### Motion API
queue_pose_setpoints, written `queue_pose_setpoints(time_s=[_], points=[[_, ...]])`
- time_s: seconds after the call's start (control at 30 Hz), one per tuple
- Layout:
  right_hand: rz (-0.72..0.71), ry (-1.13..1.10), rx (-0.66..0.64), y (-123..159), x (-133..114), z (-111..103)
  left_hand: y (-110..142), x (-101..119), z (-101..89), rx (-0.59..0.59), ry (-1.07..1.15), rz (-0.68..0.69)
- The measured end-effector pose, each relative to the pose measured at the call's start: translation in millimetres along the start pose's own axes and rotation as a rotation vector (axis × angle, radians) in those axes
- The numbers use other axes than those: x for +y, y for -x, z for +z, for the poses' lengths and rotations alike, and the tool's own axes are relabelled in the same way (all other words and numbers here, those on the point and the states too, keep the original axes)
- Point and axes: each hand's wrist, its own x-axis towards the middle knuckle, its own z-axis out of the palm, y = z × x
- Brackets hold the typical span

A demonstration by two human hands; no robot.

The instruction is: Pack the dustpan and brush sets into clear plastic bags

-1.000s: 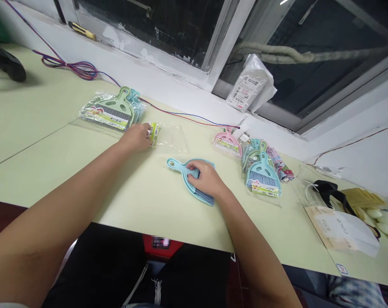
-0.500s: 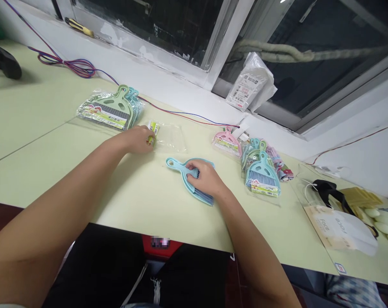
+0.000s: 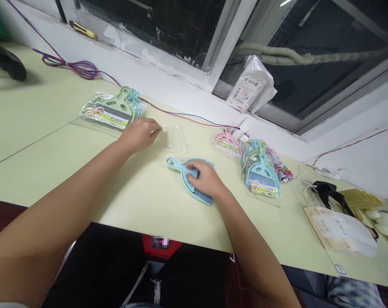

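Note:
My right hand (image 3: 204, 176) is closed on a small light-blue hand brush (image 3: 201, 196) that lies in a matching dustpan (image 3: 175, 163) on the table. The dustpan's handle points left. Further back and to the left, my left hand (image 3: 141, 134) pinches the edge of a clear plastic bag (image 3: 177, 139) between thumb and forefinger. The bag looks flat, with nothing visible in it. Behind my left hand lies a stack of bagged dustpan sets (image 3: 105, 112), green on top with blue beneath.
At the right lie a bagged pink dustpan set (image 3: 228, 142) and a pile of bagged blue and green sets (image 3: 263, 175). Thin cables (image 3: 81, 68) run along the wall. A screwdriver (image 3: 83, 30) and a white package (image 3: 250, 85) rest on the sill; a paper pouch (image 3: 338, 229) is far right.
My left hand has risen slightly and shifted its hold from the bag's labelled end to its edge; the label no longer shows. My right hand stays on the brush and dustpan.

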Motion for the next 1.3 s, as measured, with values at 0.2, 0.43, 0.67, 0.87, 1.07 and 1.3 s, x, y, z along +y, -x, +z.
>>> queue_pose_setpoints(time_s=[0.2,0.43,0.67,0.87,1.07,1.3], points=[[0.409,-0.605,0.175,-7.5,-2.8,-7.0,8.0,53.5,13.6,0.257,0.164,0.399],[0.672,-1.164,0.333,-12.7,3.7,-12.8,23.2,97.7,30.7,0.173,0.093,0.723],[0.741,-1.142,0.42,-11.6,26.8,-30.6,22.7,89.9,24.4,0.185,0.088,0.714],[0.776,-0.911,0.058,-2.5,38.7,-53.7,20.9,80.4,23.8,0.123,0.178,0.572],[0.845,-0.692,-0.231,1.5,42.8,-51.9,25.0,78.4,25.9,-0.162,0.171,0.503],[0.893,-0.559,-0.272,0.6,41.6,-43.8,26.0,77.6,31.5,-0.248,0.166,0.503]])
